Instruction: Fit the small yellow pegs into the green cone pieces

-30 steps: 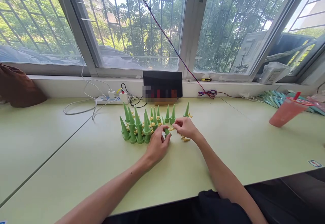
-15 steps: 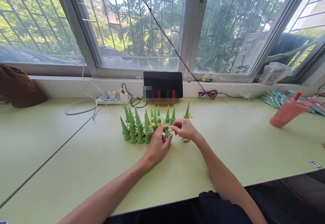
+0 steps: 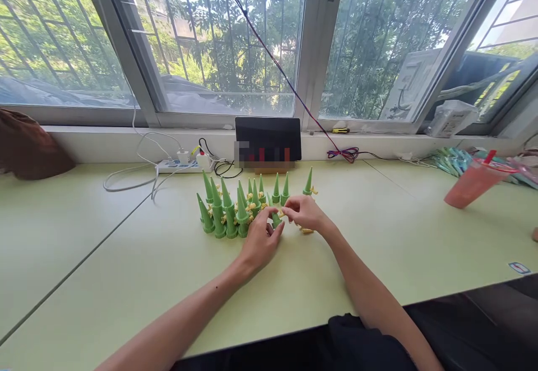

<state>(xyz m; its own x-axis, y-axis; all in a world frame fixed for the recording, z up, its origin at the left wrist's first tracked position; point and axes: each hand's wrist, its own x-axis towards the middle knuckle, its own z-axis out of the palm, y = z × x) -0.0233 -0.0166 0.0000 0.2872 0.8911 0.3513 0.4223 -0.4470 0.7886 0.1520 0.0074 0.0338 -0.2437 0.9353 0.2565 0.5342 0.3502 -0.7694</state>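
My left hand (image 3: 263, 236) is closed around a green cone-shaped piece (image 3: 276, 221), its thumb and fingers on the piece's sides. Close beside it, my right hand (image 3: 305, 212) pinches a small yellow piece (image 3: 281, 212) against that cone. Several green cones (image 3: 218, 214) with round collared bases stand upright just left of my left hand, small yellow parts showing between them. Another green cone (image 3: 308, 183) with a yellow piece on its side stands behind my right hand. Under my right wrist lie loose yellow pieces (image 3: 307, 230), partly hidden.
A dark tablet (image 3: 269, 138) on a stand leans by the window sill. To its left is a power strip (image 3: 180, 165) with cables. A cup of red drink (image 3: 474, 183) with a straw stands at the right, near teal packets (image 3: 454, 163). A brown bag (image 3: 33, 147) sits far left.
Both hands stay almost in the same place, still on the green cone and the yellow piece. The whole view has shifted slightly.
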